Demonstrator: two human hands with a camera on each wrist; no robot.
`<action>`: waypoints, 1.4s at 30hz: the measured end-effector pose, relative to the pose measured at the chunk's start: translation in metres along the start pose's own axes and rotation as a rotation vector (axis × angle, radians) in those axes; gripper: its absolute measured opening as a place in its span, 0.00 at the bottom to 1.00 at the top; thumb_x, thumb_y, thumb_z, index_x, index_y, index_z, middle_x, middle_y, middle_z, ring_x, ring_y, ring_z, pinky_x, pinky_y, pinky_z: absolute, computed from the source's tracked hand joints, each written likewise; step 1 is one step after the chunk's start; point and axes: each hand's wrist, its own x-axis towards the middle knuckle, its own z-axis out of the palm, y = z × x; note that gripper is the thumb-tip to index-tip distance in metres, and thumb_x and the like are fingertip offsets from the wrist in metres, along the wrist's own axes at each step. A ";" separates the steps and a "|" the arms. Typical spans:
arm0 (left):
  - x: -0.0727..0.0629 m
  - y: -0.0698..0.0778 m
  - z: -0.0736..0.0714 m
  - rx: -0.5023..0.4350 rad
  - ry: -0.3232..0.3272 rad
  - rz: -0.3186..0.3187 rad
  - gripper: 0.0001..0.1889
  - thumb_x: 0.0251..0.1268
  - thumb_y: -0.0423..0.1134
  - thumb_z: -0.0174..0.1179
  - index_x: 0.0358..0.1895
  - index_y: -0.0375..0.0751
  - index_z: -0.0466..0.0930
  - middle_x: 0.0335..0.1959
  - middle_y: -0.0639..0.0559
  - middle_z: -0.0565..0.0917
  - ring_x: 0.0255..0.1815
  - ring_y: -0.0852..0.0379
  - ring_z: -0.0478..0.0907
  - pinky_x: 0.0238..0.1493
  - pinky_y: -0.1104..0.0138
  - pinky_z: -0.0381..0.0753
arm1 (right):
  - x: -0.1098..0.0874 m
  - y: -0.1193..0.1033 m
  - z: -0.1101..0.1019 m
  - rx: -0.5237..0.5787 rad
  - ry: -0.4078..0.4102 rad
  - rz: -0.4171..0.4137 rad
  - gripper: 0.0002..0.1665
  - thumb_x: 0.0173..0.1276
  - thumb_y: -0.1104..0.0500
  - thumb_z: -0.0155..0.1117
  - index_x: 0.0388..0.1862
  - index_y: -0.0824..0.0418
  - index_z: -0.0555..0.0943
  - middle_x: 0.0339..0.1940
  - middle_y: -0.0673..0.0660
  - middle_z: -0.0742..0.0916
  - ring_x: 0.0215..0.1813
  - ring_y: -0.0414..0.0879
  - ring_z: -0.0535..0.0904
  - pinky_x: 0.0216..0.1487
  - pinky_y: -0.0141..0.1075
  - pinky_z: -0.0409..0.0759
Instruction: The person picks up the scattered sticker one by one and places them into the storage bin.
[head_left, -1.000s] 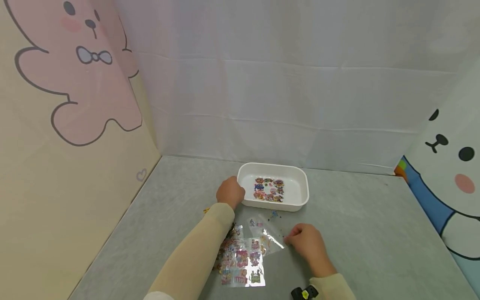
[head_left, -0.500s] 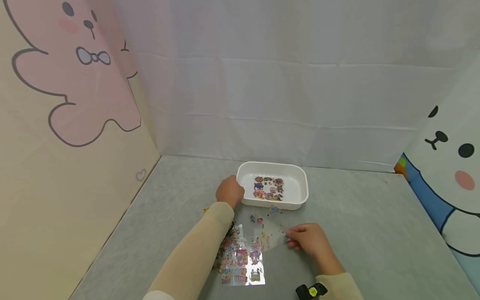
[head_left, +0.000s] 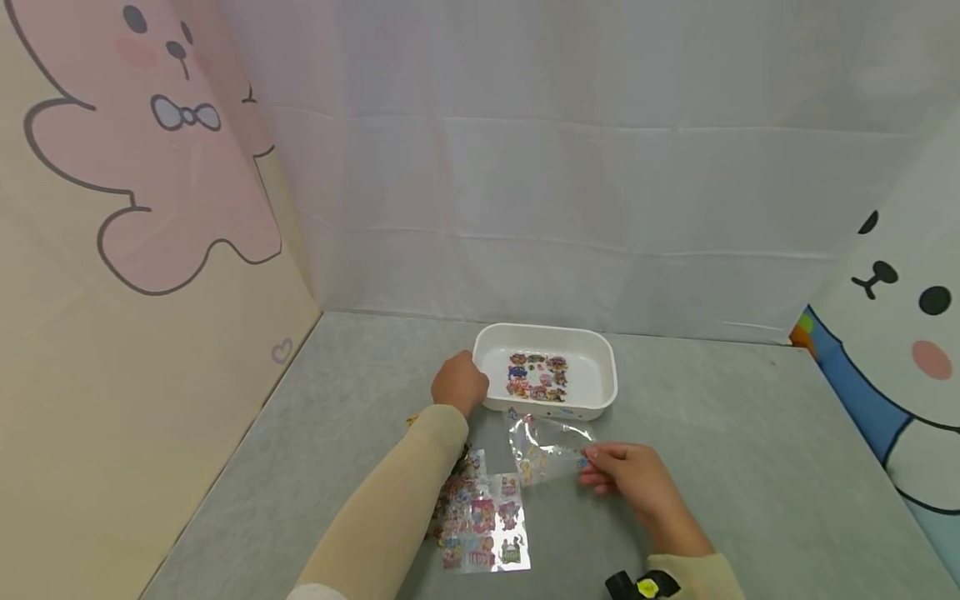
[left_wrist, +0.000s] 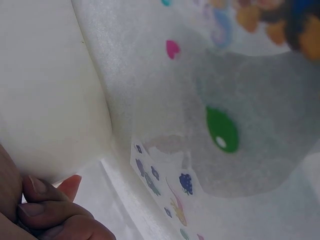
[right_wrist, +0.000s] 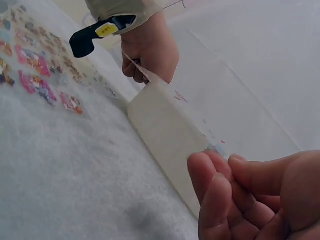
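reaching well forward over the grey desk with the left arm, in a cream sleeve. gripping the left end of a white plastic tray with curled fingers of the left hand, back of the hand turned up. reaching in from the right, closer to the body, with the right hand, pinching the right edge of a clear sticker sheet between thumb and fingertips. held tilted in front of the tray, spreading leftward from the pinch; cannot tell whether touching the tray's front wall. wearing a black wrist device with a yellow label on the right wrist. laid inside the tray, colourful cartoon stickers. spread beside the left forearm, overlapping glossy sticker sheets, partly hidden by the sleeve.
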 end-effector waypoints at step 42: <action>-0.004 0.003 -0.004 -0.008 -0.038 -0.036 0.19 0.68 0.33 0.62 0.60 0.33 0.82 0.49 0.41 0.87 0.46 0.45 0.85 0.47 0.50 0.83 | 0.045 -0.052 0.022 0.306 0.227 -0.016 0.22 0.80 0.59 0.60 0.62 0.75 0.78 0.36 0.52 0.90 0.36 0.39 0.89 0.38 0.30 0.84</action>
